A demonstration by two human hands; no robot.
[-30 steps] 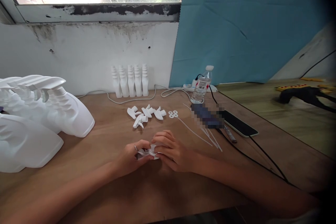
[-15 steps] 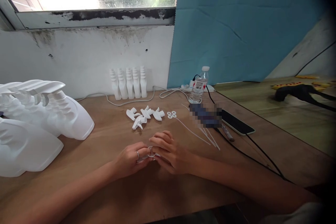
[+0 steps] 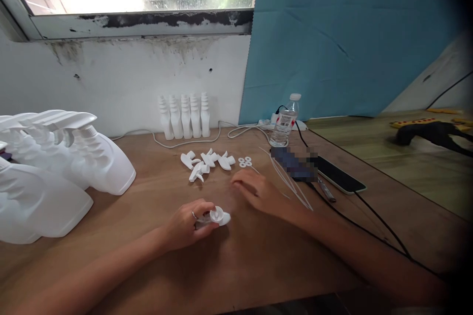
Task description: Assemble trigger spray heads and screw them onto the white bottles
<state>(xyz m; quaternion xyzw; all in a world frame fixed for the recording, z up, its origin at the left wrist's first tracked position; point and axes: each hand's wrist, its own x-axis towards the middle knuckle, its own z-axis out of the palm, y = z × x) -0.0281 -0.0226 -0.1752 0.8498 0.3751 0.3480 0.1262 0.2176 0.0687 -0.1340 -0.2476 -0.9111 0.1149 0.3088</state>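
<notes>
A white trigger spray head [image 3: 222, 217] is gripped between the thumb and fingers of my left hand [image 3: 189, 224], with its round collar facing up toward me. My right hand [image 3: 256, 192] is apart from it, farther right and away from me, its fingers loosely stretched and nothing visible in them. Just beyond those fingers lie several small white washers [image 3: 245, 162]. Several more white trigger spray heads [image 3: 199, 171] rest in a loose cluster behind my hands. Thin white tubes [image 3: 291, 184] lie to the right, partly behind my right hand.
Large white spray bottles [image 3: 114, 172] lie at the left. Several slim white bottles [image 3: 185, 118] stand against the wall. A clear water bottle [image 3: 284, 123], a phone [image 3: 342, 174], a cutter knife [image 3: 327, 191] and cables occupy the right side, beside a blurred-out dark item [image 3: 293, 163].
My right hand has let go of the spray head and moved away, toward the washers. My left hand keeps hold of the spray head, whose collar now shows. The view has shifted slightly.
</notes>
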